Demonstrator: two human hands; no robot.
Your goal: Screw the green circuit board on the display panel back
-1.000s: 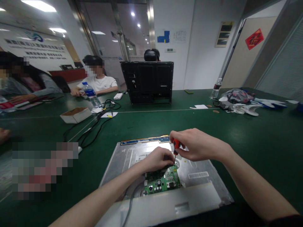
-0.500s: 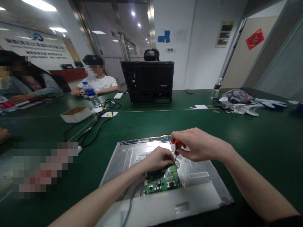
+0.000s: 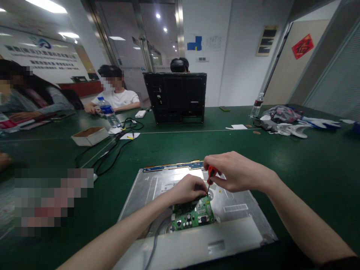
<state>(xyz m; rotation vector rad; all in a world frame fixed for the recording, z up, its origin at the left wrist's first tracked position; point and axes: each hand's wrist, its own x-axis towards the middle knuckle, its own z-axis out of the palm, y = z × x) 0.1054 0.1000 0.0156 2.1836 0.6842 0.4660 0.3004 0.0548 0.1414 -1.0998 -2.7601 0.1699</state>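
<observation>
My right hand [image 3: 232,172] grips a small screwdriver [image 3: 211,172] with a red and black handle between thumb and fingers. Its thin shaft points down, slightly tilted, to the far right corner of a green circuit board [image 3: 194,217]. Beside the screwdriver's tip, my left hand [image 3: 189,188] has its fingers pinched together at the board's far edge; whatever they hold is hidden. The board lies on a silver metal panel [image 3: 239,198], flat on the table in front of me. A narrow blue circuit strip [image 3: 171,167] runs along the panel's far edge.
A grey cable [image 3: 155,240] crosses the panel's left side. On the green table [image 3: 168,146] are a white open box [image 3: 90,137], black cables [image 3: 112,155], bottles, a black monitor shell [image 3: 176,98] and white gloves [image 3: 292,130]. Other people sit at the left and behind the shell.
The screwdriver's handle leans very slightly more to the right. Both hands stay in nearly the same place, and the board and panel have not moved.
</observation>
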